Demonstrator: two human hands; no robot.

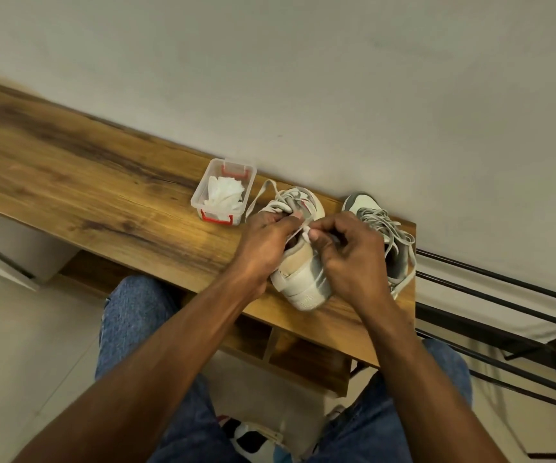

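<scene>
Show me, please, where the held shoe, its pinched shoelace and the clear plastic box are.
held shoe (305, 284), head view, on its white heel panel.
shoelace (300, 230), head view, on the stretch above the shoe opening.
plastic box (202, 187), head view, on its clear left wall.

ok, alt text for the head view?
Seen from above, a person's left hand and right hand pinch a white lace over a pale sneaker on a wooden bench. A second sneaker lies to its right, a clear plastic box of white tissue to its left.
</scene>
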